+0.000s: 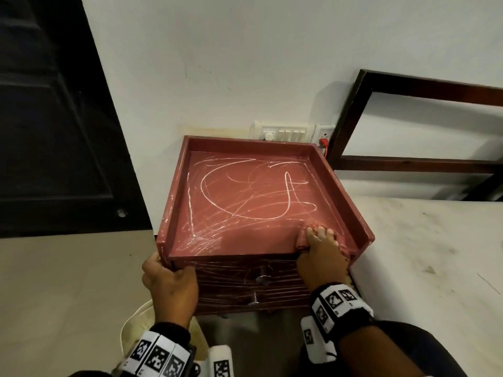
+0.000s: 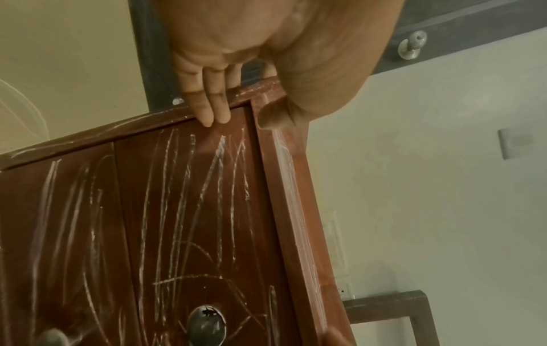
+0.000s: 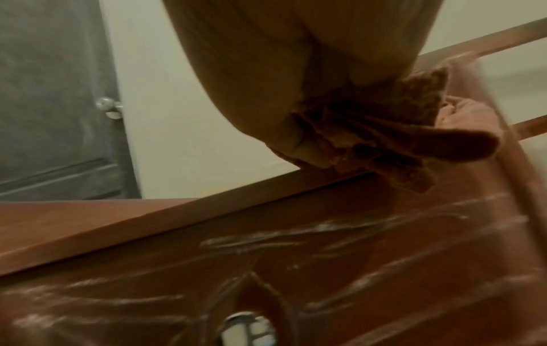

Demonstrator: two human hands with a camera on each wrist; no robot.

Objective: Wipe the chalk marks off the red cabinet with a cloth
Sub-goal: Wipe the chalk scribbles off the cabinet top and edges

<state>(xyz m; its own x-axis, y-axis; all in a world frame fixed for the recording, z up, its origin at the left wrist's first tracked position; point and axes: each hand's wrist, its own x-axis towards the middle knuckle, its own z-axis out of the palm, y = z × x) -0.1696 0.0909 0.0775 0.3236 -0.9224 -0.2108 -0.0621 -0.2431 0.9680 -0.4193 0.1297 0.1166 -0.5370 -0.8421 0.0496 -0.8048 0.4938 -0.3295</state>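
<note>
**One cloth on the cabinet top, one hand on the cabinet corner**

Head view: One red cabinet [image 1: 245,202] stands against the white wall [image 1: 245,63], with a raised rim on three sides of its top. White chalk marks [image 1: 239,191] cover most of the top surface and the drawer fronts. Two metal knobs [image 1: 261,277] show on the front. The right hand [image 1: 321,254] presses one reddish cloth [image 1: 302,239] onto the top at its front right corner, fingers curled over the bunched fabric. The left hand [image 1: 170,281] grasps the front left corner, thumb on the side, fingers on the front face. One switch panel [image 1: 285,133] sits on the wall behind the back edge. One dark door [image 1: 54,118] is at left.

Left wrist view: Two fingertips [image 2: 219,114] lie on the chalked drawer front below the top edge; the thumb [image 2: 275,114] wraps the corner post. Two knobs appear at the lower edge.

Right wrist view: Blurred. The palm bears on the bunched cloth [image 3: 384,131] at the front edge; the fingers are hidden. One knob [image 3: 248,327] shows below.
</note>
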